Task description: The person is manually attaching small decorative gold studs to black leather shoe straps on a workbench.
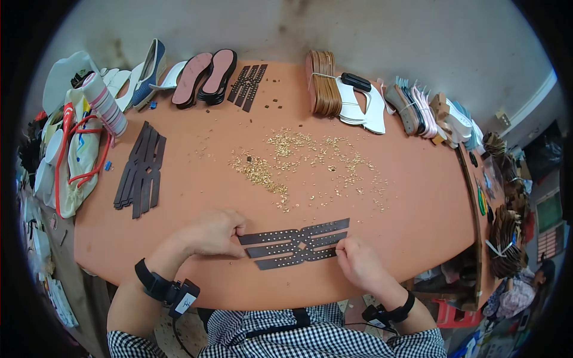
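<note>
1. Studded strap piece [293,246], one: dark, three arms to each side, one diamond opening at its centre, small bright dots along the arms; it lies near the middle of the near edge of the tabletop [418,206], tilted slightly up toward the right
2. Two hands are on it: the right hand [361,262] pinches the right end between thumb and fingers; the left hand [213,232] has thumb and fingers bent about the left end, yet whether they grip or merely steady it I cannot tell
3. My worry would be the slim arms: an uneven pull between the hands could bend or twist them, and a sweep toward the far edge could scatter the loose gold studs [259,176] just beyond or catch some beneath the leather
4. Those studs, too many to count, spread across the middle of the tabletop in one dense heap and looser drifts
5. Toward the left edge sits one stack of plain dark strap pieces [143,173], its layers overlapping too closely to count; were an elbow to brush it, I think it could slide apart
6. Along the far edge I count two pink-topped soles [223,70], the right one atop a dark pile, one blue shoe [150,77] near the far left corner, one dark studded cutout [248,87], and one tied brown bundle [324,86]
</note>
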The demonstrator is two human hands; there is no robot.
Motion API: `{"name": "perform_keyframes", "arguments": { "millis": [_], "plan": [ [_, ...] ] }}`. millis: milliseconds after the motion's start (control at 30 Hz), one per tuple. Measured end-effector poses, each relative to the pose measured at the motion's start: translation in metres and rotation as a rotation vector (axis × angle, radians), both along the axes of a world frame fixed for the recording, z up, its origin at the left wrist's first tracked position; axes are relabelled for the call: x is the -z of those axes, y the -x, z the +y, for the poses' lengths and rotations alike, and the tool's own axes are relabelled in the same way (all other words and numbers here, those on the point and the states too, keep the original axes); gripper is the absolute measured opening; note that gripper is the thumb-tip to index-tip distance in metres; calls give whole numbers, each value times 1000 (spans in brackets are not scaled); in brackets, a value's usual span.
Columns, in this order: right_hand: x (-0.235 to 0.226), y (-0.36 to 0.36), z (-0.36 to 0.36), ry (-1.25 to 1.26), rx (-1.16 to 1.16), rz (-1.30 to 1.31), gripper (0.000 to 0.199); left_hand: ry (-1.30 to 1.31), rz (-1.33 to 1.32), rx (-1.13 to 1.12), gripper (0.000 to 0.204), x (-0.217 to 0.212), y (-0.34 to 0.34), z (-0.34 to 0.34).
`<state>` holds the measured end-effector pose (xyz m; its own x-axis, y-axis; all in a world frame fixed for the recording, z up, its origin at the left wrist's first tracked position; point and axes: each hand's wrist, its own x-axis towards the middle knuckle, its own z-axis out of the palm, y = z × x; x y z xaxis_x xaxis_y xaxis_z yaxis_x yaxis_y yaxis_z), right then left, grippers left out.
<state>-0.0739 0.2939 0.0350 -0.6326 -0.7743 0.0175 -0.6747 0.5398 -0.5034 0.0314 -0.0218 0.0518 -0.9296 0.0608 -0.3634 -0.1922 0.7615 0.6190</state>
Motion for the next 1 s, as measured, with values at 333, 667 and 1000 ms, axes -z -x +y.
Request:
{"name": "perform_keyframes", "arguments": {
  "millis": [333, 667, 1000],
  "plan": [
    [7, 0, -9, -61, -100, 118, 10, 90, -41, 11, 36, -5, 3, 3],
    [-1, 0, -13, -129, -139, 123, 6, 142, -47, -5, 35, -13, 3, 8],
    [-13, 5, -20, -215, -113, -68, 7, 157, -9, -2, 34, -11, 1, 9]
  ]
}}
